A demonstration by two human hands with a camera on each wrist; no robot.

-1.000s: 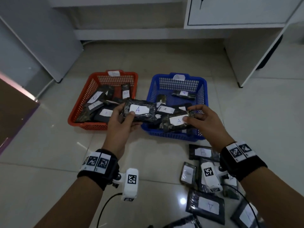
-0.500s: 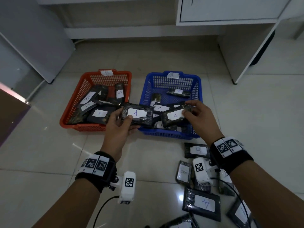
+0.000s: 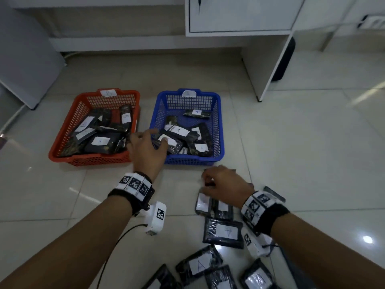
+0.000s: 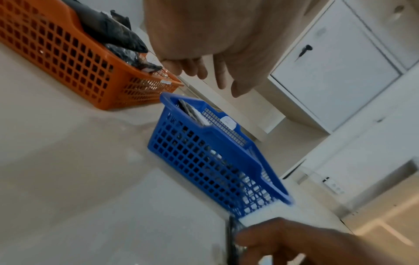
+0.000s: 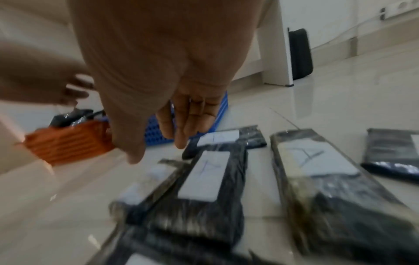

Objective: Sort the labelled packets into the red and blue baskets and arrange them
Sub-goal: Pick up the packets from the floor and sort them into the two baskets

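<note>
Blue plastic mesh fills the middle of my head view: the blue basket (image 3: 218, 130) sits just right of the red basket (image 3: 62, 142) on the tiled floor (image 3: 291, 163), both holding black packets with white labels. My left hand (image 3: 145, 151) hangs over the gap between the baskets at their near edge, fingers spread and loose, gripping nothing. My right hand (image 3: 225, 184) hovers low over the loose packets (image 3: 224, 231) on the floor nearer me, fingers bent downward; whether they touch one I cannot tell.

From my left wrist, the left hand's fingers (image 4: 195, 68) dangle relaxed and empty above the red basket's corner (image 4: 136, 93), the blue basket (image 4: 215, 161) beyond.

From my right wrist, the right hand's fingers (image 5: 192, 122) point down, straight and together, just above a labelled packet (image 5: 204, 175), holding nothing. A white cabinet (image 3: 239, 15) stands behind.
</note>
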